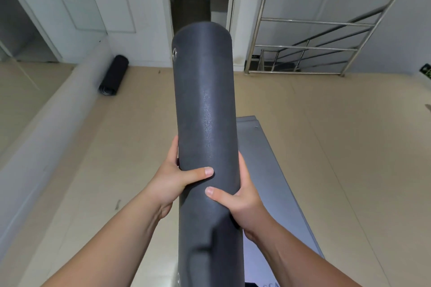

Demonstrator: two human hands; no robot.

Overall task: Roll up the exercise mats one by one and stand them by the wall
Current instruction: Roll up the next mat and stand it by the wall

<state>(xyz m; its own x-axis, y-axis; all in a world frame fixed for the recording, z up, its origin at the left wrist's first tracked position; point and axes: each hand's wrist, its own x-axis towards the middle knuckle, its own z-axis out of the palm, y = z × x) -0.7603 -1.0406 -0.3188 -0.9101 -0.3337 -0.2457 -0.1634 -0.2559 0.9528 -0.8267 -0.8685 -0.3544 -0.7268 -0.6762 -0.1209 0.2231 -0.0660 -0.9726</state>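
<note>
both hands, left hand (173,182) and right hand (240,196), grip a dark rolled mat (205,105); another rolled mat (114,75) stands by the wall (70,91)

dark grey rolled mat (205,105), grey flat mat (275,170), beige floor (326,123)

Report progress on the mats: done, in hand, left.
Done: one rolled mat rests by the left wall. In hand: the carried mat, also rolled, gripped by the left hand and right hand, not yet at the wall. Left: at least one flat mat to roll.
</note>
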